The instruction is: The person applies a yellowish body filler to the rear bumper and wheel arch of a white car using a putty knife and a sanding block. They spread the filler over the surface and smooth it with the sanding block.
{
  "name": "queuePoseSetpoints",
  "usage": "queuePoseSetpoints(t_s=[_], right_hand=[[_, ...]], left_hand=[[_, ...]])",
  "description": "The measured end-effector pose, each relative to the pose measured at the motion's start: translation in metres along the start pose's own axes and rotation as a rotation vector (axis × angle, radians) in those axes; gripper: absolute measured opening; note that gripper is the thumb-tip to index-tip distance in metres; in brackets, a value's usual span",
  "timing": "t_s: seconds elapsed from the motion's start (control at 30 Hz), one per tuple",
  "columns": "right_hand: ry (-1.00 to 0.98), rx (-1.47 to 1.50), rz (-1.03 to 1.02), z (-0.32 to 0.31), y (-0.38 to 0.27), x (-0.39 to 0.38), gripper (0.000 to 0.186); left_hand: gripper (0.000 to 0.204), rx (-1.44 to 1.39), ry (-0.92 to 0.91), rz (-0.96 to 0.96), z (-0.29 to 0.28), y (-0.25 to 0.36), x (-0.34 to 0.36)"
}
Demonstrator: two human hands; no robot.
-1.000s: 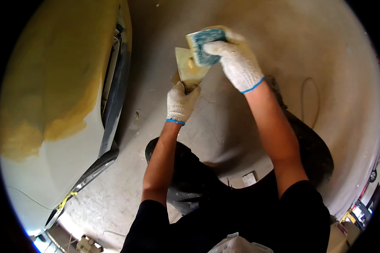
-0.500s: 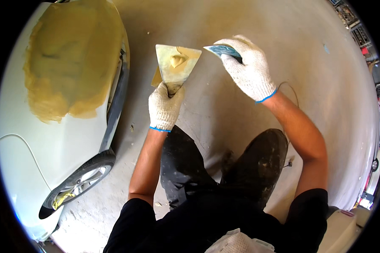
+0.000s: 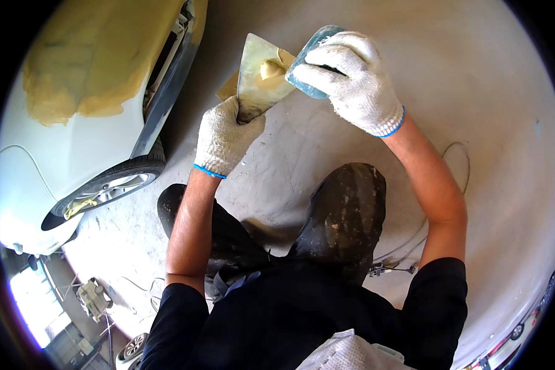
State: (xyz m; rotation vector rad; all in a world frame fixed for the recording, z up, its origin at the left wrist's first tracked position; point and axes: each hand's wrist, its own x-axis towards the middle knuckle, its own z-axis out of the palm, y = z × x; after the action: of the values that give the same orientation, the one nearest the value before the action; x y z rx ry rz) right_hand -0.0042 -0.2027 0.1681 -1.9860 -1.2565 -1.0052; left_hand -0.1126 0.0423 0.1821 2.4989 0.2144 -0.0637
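My left hand [image 3: 227, 139], in a white knit glove with a blue cuff, grips a wide metal putty knife [image 3: 259, 83] with a lump of yellow filler [image 3: 271, 69] on its blade. Another yellowish flat piece shows behind the blade. My gloved right hand [image 3: 357, 83] holds a thin teal plastic spreader [image 3: 314, 41], its edge at or very close to the blade's right side; I cannot tell whether they touch.
At the left stands a white car [image 3: 37, 191] with yellow filler on its panel [image 3: 95, 49] and a wheel [image 3: 117, 185]. Hoses or cables [image 3: 462, 160] lie on the concrete floor [image 3: 450, 74]. A machine [image 3: 92, 299] sits at the lower left.
Both hands have shifted, the knife going left and up overall. The spreader turned edge-on, then broad side out again, back beside the blade. My view has swung, moving the car in the picture.
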Motion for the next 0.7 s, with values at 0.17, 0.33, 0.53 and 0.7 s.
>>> queuePoseSetpoints(t_s=[0.17,0.33,0.53,0.7], right_hand=[[-0.022,0.018,-0.068,0.023,0.007,-0.011,0.033],[-0.047,-0.038,-0.024,0.028,-0.012,-0.023,0.048],[-0.165,-0.141,-0.033,0.049,-0.056,-0.019,0.044],[-0.33,0.007,0.207,0.049,-0.122,0.011,0.032]], left_hand=[[0.03,0.017,-0.018,-0.008,-0.001,0.011,-0.002],[0.032,-0.07,0.0,0.009,0.001,-0.004,-0.003],[0.032,-0.16,0.009,0.12,-0.004,-0.055,-0.013],[0.032,-0.054,-0.041,0.175,-0.01,-0.123,-0.017]])
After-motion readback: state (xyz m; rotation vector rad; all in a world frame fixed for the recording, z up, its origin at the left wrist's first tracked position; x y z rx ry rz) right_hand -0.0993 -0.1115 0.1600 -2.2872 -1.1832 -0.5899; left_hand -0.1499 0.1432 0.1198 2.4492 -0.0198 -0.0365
